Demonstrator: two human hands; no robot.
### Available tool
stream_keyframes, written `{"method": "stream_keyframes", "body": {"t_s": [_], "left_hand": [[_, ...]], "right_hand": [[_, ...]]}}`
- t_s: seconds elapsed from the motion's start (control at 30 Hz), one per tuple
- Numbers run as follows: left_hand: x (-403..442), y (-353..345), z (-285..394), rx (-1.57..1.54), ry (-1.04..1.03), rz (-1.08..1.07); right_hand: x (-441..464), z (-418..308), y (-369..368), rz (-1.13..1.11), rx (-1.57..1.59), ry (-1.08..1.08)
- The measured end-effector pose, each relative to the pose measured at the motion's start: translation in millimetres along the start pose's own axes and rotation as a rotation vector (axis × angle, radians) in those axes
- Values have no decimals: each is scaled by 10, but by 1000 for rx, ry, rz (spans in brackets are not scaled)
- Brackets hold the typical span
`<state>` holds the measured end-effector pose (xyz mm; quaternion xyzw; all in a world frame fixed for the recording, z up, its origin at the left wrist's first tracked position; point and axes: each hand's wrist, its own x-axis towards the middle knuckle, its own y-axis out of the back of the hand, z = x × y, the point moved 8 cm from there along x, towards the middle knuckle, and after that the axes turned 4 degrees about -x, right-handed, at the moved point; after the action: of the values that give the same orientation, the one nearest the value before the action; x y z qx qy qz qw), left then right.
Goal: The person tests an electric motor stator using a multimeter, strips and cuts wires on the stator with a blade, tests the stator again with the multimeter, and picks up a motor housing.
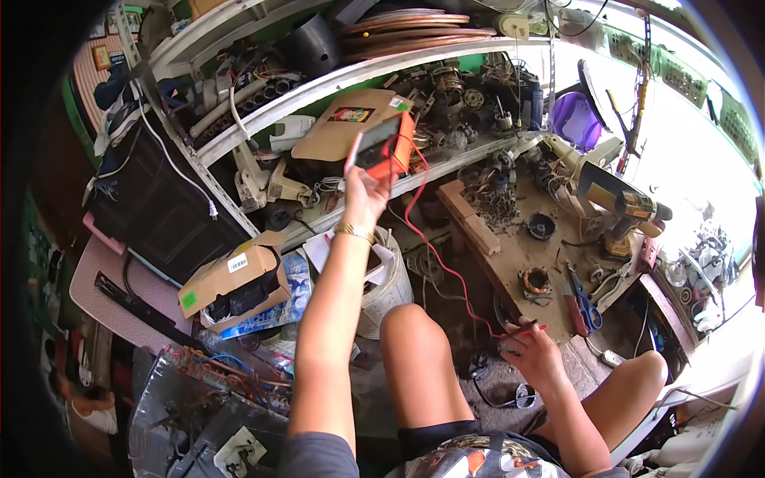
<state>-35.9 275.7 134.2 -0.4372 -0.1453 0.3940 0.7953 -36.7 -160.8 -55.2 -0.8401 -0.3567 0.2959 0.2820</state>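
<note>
While the left hand (370, 191) grips an orange-cased meter (374, 149), the right hand (537, 358) holds a red lead (436, 251) by its end.

A single head-worn camera looks forward and down, close over the bare knees (412, 331), its wide, dark-rimmed view reaching the counter (567, 245) and metal shelf (319, 85).

The left hand (369, 197) is partly hidden behind the orange meter (396, 162), whose markings are too small to read. The tips of the probes (522, 327) in the right hand (539, 360) cannot be made out. Small parts (502, 209) heaped on the desk (516, 250) are too tiny to tell apart. The carton (229, 272) partly hides the black thing (249, 296) inside it. The bottom edge cuts off the shirt (494, 460).
</note>
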Motion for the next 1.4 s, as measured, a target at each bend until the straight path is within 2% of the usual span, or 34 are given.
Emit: {"method": "stream_keyframes", "body": {"t_s": [0.07,0.13,0.17,0.33,0.47,0.53,0.6,0.7,0.73,0.77,0.83,0.87,0.93,0.97,1.07,1.13,1.17,1.23,1.27,1.3,1.37,1.4], "left_hand": [[277,-184,292,48,-39,-109],[419,-389,612,187,-259,-172],[621,-426,710,222,-179,-197],[1242,-465,1148,273,-248,43],[2089,-367,1472,301,-287,-47],[2370,-275,1612,297,-298,-21],[2709,-212,1817,299,-316,-140],[3105,136,2101,235,-301,80],[3168,226,2178,330,-367,138],[3187,282,2302,551,-499,242],[3113,300,2555,1301,-749,599],[3066,284,2617,1544,-811,750],[3140,285,2687,1710,-829,788],[3319,357,2791,1776,-770,802],[3279,242,2726,1795,-976,664],[3322,189,2604,1926,-939,594],[3320,188,2564,1992,-918,563],[2966,76,2340,1876,-947,598],[2825,41,2277,1816,-964,617],[2780,24,2273,1839,-990,622],[2796,1,2244,1881,-1038,624],[2828,-16,2234,1885,-1068,540]], "right_hand": [[43,22,-21,-29,47,-51],[50,107,51,-8,48,-86],[40,159,96,5,49,-105],[-71,204,263,89,65,-111],[-193,177,376,106,93,-96],[-248,164,392,133,102,-91],[-282,207,405,147,115,-90],[-284,243,342,151,153,-96],[-275,266,323,150,166,-113],[-266,288,300,145,179,-131],[-257,326,275,138,191,-161],[-265,308,278,142,174,-156],[-279,288,278,142,136,-147],[-305,234,255,142,113,-115],[-401,-148,82,177,-174,99],[-539,-573,-236,16,-370,296],[-650,-855,-490,-78,-367,448],[-1001,-1281,-910,-456,-231,703],[-1204,-1570,-1213,-818,-194,855],[-1384,-1736,-1403,-957,-169,938],[-1774,-1955,-1615,-928,-102,1143],[-1903,-2031,-1643,-848,-64,1271]]}}
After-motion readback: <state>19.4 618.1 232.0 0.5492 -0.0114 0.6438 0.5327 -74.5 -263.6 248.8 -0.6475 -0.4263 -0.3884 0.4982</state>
